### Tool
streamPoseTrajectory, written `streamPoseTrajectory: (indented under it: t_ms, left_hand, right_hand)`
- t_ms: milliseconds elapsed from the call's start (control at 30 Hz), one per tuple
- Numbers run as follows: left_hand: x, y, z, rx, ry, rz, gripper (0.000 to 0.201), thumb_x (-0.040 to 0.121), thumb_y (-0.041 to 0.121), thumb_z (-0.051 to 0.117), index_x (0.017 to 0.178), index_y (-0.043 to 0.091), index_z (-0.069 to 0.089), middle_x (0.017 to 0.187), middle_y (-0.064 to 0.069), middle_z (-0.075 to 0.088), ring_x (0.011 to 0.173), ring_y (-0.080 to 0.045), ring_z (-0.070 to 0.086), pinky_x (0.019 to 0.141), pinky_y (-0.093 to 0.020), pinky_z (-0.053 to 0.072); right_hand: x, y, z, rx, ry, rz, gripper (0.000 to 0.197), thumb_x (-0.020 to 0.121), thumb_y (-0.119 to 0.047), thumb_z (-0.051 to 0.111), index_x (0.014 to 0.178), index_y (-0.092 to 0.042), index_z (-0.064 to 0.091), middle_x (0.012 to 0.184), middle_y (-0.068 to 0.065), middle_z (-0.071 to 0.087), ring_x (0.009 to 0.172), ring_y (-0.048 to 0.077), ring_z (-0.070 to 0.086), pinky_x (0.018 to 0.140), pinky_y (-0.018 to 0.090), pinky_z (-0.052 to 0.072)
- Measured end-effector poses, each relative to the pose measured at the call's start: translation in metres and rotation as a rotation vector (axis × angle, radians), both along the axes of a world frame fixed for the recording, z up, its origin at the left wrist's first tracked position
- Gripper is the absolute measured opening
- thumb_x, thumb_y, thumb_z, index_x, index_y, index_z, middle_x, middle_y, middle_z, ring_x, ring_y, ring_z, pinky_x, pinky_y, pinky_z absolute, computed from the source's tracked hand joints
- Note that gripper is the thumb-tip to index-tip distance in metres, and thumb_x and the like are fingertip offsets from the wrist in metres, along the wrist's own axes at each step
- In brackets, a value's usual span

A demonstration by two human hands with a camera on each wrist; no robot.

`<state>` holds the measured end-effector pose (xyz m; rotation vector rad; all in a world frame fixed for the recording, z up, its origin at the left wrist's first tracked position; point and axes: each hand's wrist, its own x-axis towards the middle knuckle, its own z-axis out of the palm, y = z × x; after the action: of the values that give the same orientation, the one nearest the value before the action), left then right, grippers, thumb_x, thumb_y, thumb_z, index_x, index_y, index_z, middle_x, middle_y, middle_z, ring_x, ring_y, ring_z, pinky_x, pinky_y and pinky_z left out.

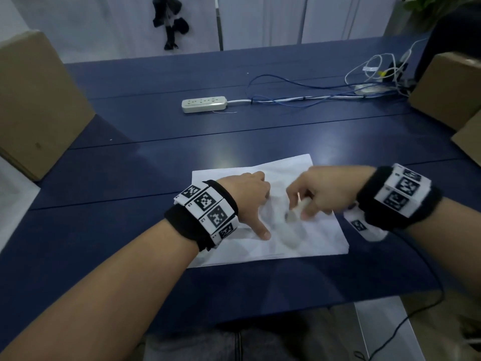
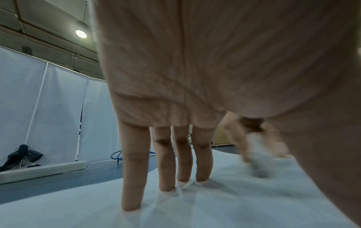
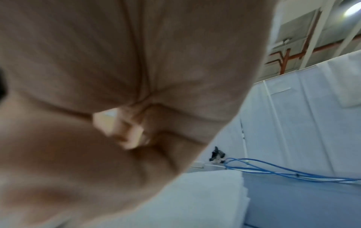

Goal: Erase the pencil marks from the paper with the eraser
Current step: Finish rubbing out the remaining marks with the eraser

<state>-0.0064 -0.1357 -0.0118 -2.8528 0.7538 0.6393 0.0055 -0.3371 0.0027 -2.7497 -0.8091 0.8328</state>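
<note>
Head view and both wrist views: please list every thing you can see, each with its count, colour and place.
paper: one stack, white, on the near middle of the table
eraser: one, whitish, blurred, on the paper
table: one, dark blue
power strip: one, white, table centre, far side
cables: several, blue and white, far right of the table
cardboard boxes: at least two, brown, at the left and right edges
dark object: one, black, hanging on the white curtain
left hand: fingers straight, pressing the paper
right hand: grips the eraser
wristbands: two, black with white markers
</note>
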Motion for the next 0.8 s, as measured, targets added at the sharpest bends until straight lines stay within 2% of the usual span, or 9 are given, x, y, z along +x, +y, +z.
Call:
streamPoseTrajectory:
  t_ms: [67,133,200,300,400,533,600,733,800]
  left_hand:
    - [0.0,0.0,0.001,-0.012,0.011,0.005,0.085,0.057,0.072,0.079,0.123,0.022,0.055,0.112,0.007,0.043,0.097,-0.017,0.052,0.087,-0.042,0.052]
    - [0.0,0.0,0.002,-0.01,0.013,0.004,0.085,0.058,0.071,0.08,0.122,0.022,0.056,0.113,0.007,0.043,0.098,-0.017,0.052,0.087,-0.041,0.052]
    - [0.0,0.001,0.001,-0.003,0.001,0.005,0.086,0.058,0.071,0.08,0.121,0.019,0.056,0.113,0.005,0.044,0.097,-0.018,0.053,0.086,-0.04,0.052]
    - [0.002,0.001,-0.001,-0.008,-0.011,0.008,0.087,0.056,0.072,0.08,0.119,0.018,0.055,0.111,0.005,0.045,0.094,-0.018,0.053,0.084,-0.04,0.053]
    - [0.002,-0.002,0.0,-0.009,-0.005,-0.006,0.088,0.056,0.071,0.08,0.122,0.018,0.055,0.113,0.005,0.045,0.098,-0.018,0.053,0.086,-0.04,0.052]
    - [0.001,0.0,0.001,-0.026,0.0,0.0,0.088,0.055,0.071,0.081,0.124,0.021,0.055,0.114,0.006,0.045,0.1,-0.018,0.054,0.087,-0.041,0.052]
    - [0.001,0.001,0.0,-0.023,-0.002,0.004,0.088,0.056,0.071,0.081,0.123,0.02,0.055,0.114,0.006,0.045,0.1,-0.018,0.054,0.087,-0.041,0.052]
    - [0.002,0.002,-0.004,-0.021,-0.012,0.011,0.09,0.054,0.073,0.08,0.121,0.019,0.054,0.112,0.006,0.045,0.098,-0.018,0.054,0.084,-0.041,0.053]
    - [0.002,0.002,-0.005,-0.02,-0.013,0.011,0.09,0.053,0.074,0.08,0.121,0.02,0.053,0.113,0.007,0.045,0.098,-0.018,0.054,0.085,-0.042,0.053]
  right_hand:
    - [0.016,0.001,0.0,-0.001,-0.164,-0.087,0.014,0.087,-0.03,0.074,0.095,-0.029,0.063,0.079,0.002,0.067,0.055,0.019,0.066,0.064,0.035,0.059]
    - [0.019,-0.001,-0.002,0.02,-0.196,-0.112,0.013,0.087,-0.031,0.073,0.094,-0.029,0.062,0.077,-0.003,0.065,0.055,0.017,0.067,0.07,0.04,0.06]
    - [0.006,-0.003,-0.003,0.037,-0.058,-0.043,0.014,0.086,-0.024,0.075,0.095,-0.026,0.065,0.073,0.001,0.065,0.048,0.01,0.059,0.064,0.038,0.057]
    - [-0.019,-0.003,-0.001,0.033,0.212,0.056,0.017,0.081,-0.018,0.08,0.09,-0.028,0.069,0.071,0.003,0.066,0.049,0.013,0.056,0.05,0.034,0.053]
    - [-0.007,-0.001,-0.001,0.018,0.044,0.008,0.016,0.084,-0.021,0.078,0.096,-0.025,0.069,0.066,-0.003,0.061,0.046,0.012,0.056,0.048,0.026,0.051]
    - [0.021,-0.002,-0.001,0.018,-0.222,-0.155,0.014,0.087,-0.035,0.071,0.095,-0.028,0.062,0.075,-0.007,0.065,0.061,0.02,0.068,0.069,0.035,0.057]
    - [0.015,-0.004,-0.001,0.041,-0.137,-0.103,0.013,0.087,-0.029,0.073,0.095,-0.026,0.063,0.072,-0.005,0.063,0.055,0.017,0.065,0.063,0.033,0.055]
    - [-0.017,-0.004,-0.002,0.031,0.22,0.07,0.018,0.081,-0.019,0.081,0.089,-0.029,0.069,0.077,0.004,0.068,0.049,0.013,0.056,0.052,0.035,0.054]
    - [-0.012,-0.003,-0.002,-0.001,0.153,0.079,0.018,0.08,-0.021,0.081,0.093,-0.029,0.07,0.071,-0.004,0.067,0.047,0.011,0.055,0.054,0.036,0.055]
